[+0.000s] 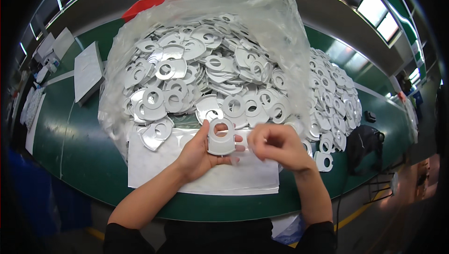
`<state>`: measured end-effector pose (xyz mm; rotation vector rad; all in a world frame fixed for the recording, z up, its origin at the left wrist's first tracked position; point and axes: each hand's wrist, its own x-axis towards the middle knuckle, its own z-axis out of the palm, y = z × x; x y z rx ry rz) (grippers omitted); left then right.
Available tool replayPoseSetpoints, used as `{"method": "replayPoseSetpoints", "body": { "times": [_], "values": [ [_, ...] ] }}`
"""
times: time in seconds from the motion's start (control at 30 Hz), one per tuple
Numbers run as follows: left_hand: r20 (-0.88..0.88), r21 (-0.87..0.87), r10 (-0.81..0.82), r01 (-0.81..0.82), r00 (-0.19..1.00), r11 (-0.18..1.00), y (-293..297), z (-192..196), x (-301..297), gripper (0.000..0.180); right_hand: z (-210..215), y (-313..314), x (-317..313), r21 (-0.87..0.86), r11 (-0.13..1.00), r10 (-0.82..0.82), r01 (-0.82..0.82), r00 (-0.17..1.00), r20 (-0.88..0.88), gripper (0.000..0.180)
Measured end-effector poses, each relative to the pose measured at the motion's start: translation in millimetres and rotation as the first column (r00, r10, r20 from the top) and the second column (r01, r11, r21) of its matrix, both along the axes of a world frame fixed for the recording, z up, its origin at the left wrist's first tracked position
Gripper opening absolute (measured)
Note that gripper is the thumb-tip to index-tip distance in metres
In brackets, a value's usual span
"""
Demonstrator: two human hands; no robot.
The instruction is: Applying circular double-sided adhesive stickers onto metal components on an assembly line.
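Looking down, head view: two bare hands meet over a white sheet (154, 167) at the near edge of a green table (79, 137).
Left hand (199, 153): palm up, thumb and fingers closed around a white plastic ring piece (221, 137); the thumb lies along its left edge.
Ring piece: flat, roughly square with a round hole, held upright-ish just above the sheet, between the two hands and just near of the bag's mouth.
Right hand (276, 144): fingers curled and pinched together just right of the ring piece; a faint clear scrap seems to be between the fingertips, too blurred to tell. Whether it touches the piece, cannot tell.
Plastic bag (276, 25): big, clear, open toward the person, far of the hands, heaped with the same white ring pieces.
Loose pile (334, 99): more ring pieces spilled on the table right of the bag.
Single piece (323, 161): lies on the table just right of the right wrist.
Grey board (87, 71): flat on the table, far left.
Red object (140, 7): behind the bag, far left, mostly hidden.
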<state>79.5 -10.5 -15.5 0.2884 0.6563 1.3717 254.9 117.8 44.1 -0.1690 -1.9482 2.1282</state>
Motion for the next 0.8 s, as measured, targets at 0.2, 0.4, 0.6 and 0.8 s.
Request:
{"method": "replayPoseSetpoints", "body": {
  "times": [0.2, 0.4, 0.6, 0.8],
  "values": [
    [-0.046, 0.046, -0.002, 0.004, 0.999, 0.999, -0.4, -7.8, -0.4, 0.063, -43.2, -11.4, -25.6, -0.047, 0.957, -0.281, 0.287, 0.954, 0.099, 0.013],
    [-0.069, -0.015, 0.039, -0.040, 0.997, 0.999, -2.6, -1.7, 3.7, 0.056, -49.0, -11.8, -25.6, -0.149, 0.901, -0.398, 0.406, 0.914, 0.084, 0.013],
    [-0.457, -0.083, 0.028, -0.074, 0.889, 0.994, -5.6, 6.5, 9.2, 0.041, -48.1, -8.0, -24.0, -0.243, 0.869, -0.428, 0.430, 0.901, 0.066, 0.013],
    [-0.198, -0.088, 0.071, -0.090, 0.978, 0.992, -5.0, 1.1, 7.7, 0.045, -47.5, -9.9, -23.2, -0.187, 0.902, -0.387, 0.388, 0.921, 0.042, 0.011]
  ]
}}
